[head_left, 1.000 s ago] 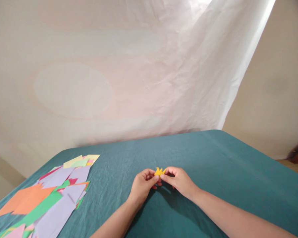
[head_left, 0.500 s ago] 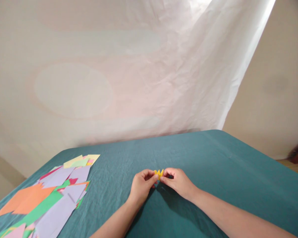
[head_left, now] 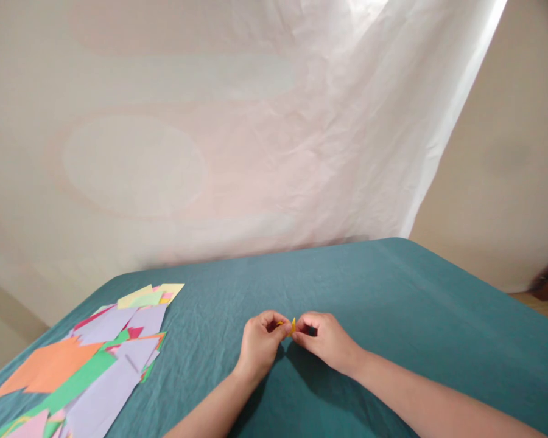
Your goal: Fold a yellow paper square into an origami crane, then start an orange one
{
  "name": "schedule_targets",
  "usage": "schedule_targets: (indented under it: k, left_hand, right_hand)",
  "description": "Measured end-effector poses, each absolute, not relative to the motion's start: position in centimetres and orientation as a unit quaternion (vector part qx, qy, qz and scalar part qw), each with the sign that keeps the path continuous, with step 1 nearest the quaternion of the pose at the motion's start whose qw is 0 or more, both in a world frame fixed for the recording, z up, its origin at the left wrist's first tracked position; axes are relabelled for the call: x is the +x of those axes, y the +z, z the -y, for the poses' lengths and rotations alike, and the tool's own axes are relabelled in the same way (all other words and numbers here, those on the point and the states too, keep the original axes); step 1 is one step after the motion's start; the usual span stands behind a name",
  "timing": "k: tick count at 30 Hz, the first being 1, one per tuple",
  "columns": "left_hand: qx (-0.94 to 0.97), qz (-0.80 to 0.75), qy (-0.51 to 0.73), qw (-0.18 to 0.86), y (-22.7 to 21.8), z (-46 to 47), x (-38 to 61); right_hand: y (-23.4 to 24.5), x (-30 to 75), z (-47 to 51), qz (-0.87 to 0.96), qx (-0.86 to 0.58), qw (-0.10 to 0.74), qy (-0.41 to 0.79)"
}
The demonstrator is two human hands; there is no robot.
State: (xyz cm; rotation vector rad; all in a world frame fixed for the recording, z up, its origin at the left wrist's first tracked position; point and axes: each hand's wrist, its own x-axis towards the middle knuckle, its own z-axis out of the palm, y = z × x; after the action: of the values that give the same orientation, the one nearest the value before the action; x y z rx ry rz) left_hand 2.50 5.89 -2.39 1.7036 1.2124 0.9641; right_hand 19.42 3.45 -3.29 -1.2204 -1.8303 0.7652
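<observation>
A small folded piece of yellow paper (head_left: 292, 325) is pinched between both of my hands just above the teal tablecloth (head_left: 393, 316). My left hand (head_left: 261, 344) grips it from the left with thumb and fingertips closed. My right hand (head_left: 325, 339) pinches its right side, fingers curled in. Only a thin yellow edge shows between the fingertips; the rest is hidden by my fingers.
A loose spread of coloured paper sheets (head_left: 86, 365), lilac, orange, green, pink and pale yellow, lies at the table's left. A creased white backdrop (head_left: 237, 134) hangs behind the table. The table's right edge drops to a beige wall and floor.
Both hands have sunk slightly toward the table and drawn closer. The yellow paper, whose points stood up before, now shows only as a thin sliver between the fingertips.
</observation>
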Motion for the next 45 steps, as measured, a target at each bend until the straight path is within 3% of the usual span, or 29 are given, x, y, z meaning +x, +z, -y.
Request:
schedule_targets:
  k: [11, 25, 34, 45]
  left_hand:
    - [0.751, -0.462, 0.35, 0.318, -1.0, -6.3, 1.6]
    - [0.783, -0.455, 0.322, 0.276, -1.6, -6.4, 1.5]
    - [0.797, -0.446, 0.303, 0.272, -1.9, -6.2, 1.7]
    - [0.845, -0.43, 0.253, 0.194, -2.0, -6.3, 1.3]
  right_hand:
    - [-4.2, 20.2, -4.1, 0.757, -0.529, 0.343, 0.172]
    - [-3.5, 19.7, -3.6, 0.743, -0.516, 0.38, 0.193]
    - [-4.1, 19.7, -3.8, 0.76, -0.51, 0.366, 0.17]
    - [-4.1, 19.3, -3.6, 0.791, -0.51, 0.316, 0.119]
